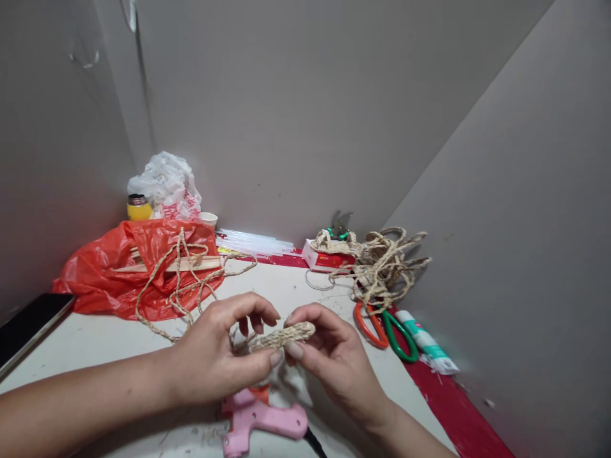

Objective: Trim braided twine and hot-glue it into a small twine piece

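A small coiled piece of braided straw rope sits between my two hands, above the table. My right hand pinches its right end between thumb and fingertips. Around the left end curls my left hand, with its thumb along the lower edge and the fingers arched over; part of the piece is hidden there. From behind my left hand a loose length of braided rope runs back over a red plastic bag. Just below the hands lies a pink hot glue gun with a black cord.
The red bag holds thin wooden sticks, near a phone. Glue sticks lie along the back edge. At right are a rope bundle, scissors with orange and green handles, and a white-green packet. Grey walls enclose the table.
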Action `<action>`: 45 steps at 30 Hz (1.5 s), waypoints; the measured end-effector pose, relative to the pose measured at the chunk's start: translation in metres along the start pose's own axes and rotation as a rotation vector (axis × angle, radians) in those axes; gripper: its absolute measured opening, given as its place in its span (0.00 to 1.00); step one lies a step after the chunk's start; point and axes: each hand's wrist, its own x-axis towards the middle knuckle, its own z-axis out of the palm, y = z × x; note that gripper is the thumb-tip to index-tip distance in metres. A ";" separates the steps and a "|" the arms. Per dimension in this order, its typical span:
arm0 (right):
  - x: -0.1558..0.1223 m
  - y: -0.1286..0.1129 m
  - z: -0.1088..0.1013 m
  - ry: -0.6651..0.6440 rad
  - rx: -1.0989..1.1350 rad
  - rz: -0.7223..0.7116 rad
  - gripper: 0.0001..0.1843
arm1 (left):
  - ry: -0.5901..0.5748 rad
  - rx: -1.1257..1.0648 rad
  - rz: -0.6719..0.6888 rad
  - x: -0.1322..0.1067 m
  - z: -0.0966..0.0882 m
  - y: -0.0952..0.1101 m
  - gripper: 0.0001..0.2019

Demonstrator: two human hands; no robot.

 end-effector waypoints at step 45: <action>-0.003 0.006 -0.002 0.011 -0.121 -0.056 0.09 | -0.036 -0.474 -0.246 0.003 0.003 0.002 0.04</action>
